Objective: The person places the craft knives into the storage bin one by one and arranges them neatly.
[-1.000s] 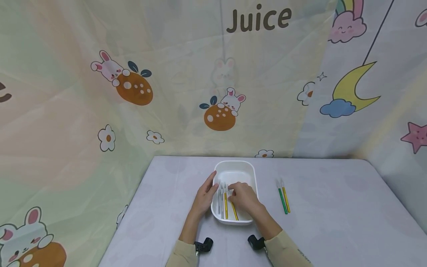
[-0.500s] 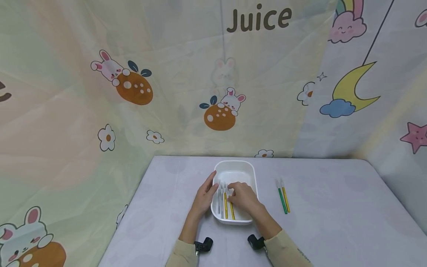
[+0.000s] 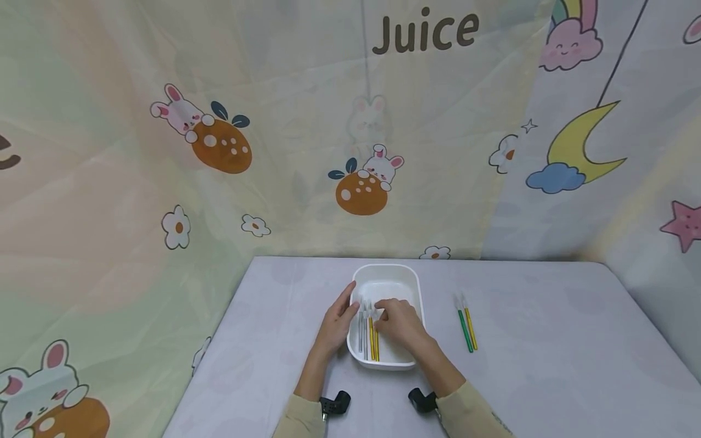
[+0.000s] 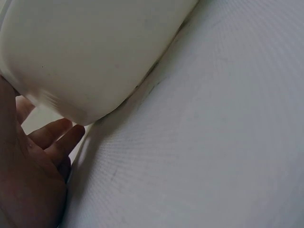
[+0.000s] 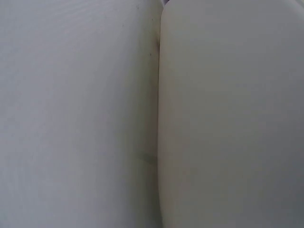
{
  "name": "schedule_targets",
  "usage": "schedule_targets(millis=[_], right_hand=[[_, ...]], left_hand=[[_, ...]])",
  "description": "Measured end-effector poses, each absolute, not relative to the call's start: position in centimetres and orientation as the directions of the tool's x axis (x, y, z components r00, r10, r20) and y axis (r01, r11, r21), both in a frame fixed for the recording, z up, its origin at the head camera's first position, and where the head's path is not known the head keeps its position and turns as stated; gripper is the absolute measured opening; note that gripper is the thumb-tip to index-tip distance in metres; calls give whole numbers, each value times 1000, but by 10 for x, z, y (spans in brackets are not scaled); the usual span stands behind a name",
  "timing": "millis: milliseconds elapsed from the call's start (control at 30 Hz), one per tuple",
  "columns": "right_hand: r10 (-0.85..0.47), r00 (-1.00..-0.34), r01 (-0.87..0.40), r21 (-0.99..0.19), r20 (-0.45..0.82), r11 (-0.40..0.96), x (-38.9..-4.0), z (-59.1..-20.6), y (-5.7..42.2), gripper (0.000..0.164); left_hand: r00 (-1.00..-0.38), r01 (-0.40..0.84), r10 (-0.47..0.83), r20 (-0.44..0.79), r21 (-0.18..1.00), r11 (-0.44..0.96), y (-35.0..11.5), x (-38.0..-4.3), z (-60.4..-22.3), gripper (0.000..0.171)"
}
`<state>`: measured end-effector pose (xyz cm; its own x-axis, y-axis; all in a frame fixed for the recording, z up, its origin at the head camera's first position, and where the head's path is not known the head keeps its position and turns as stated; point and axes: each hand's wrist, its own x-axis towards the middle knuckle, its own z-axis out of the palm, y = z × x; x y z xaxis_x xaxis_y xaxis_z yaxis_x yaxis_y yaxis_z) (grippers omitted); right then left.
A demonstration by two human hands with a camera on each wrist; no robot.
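Observation:
A white tray [image 3: 383, 365] sits on the table, with slim pen-like sticks lying side by side in its left half. My left hand [image 3: 334, 323] holds the tray's left wall, thumb at the rim; the left wrist view shows its fingers [image 4: 64, 140] against the outside. My right hand [image 3: 402, 321] reaches into the tray, its curled fingers pinching the upper part of a yellow stick [image 3: 376, 348] with a pale tip. The fingers partly hide that tip. Directly left of it lie another yellow stick [image 3: 372, 344] and silver-grey sticks [image 3: 362, 337].
On the table [image 3: 547, 340], right of the tray, lie a green stick [image 3: 465, 333] and a yellow stick [image 3: 471, 328], both pale-tipped. A cartoon-printed cloth [image 3: 296, 152] hangs behind the table. The right wrist view shows only the tray's outer wall [image 5: 228, 118] and tabletop.
The lower end of the yellow stick in my right hand has swung left, and it now lies alongside the other yellow one. Both hands have stayed nearly in place.

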<state>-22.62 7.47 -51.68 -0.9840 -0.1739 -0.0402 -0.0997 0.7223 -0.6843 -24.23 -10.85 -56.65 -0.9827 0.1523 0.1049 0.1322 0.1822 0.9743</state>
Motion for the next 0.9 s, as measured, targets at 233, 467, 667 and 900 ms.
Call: schedule_targets(millis=[233,467,667,900], right_hand=[[-148,-984,-174,-672,96,720,-223,-512,77,39],[-135,-965,-249,-639,223,728,-222,-508,81,34],[-90,-935,-301,-631,343,715,-224,-502,94,33],[-28,-916,-307,-655,400,691,-228,-497,116,35]], left_hand=[[-981,143,154,118,976,167,-108,-242,-566,51],[-980,148,158,122,975,168,-108,-241,-565,51],[-982,131,161,103,976,176,-107,-241,-565,52],[-985,118,150,91,976,181,-107,-239,-563,52]])
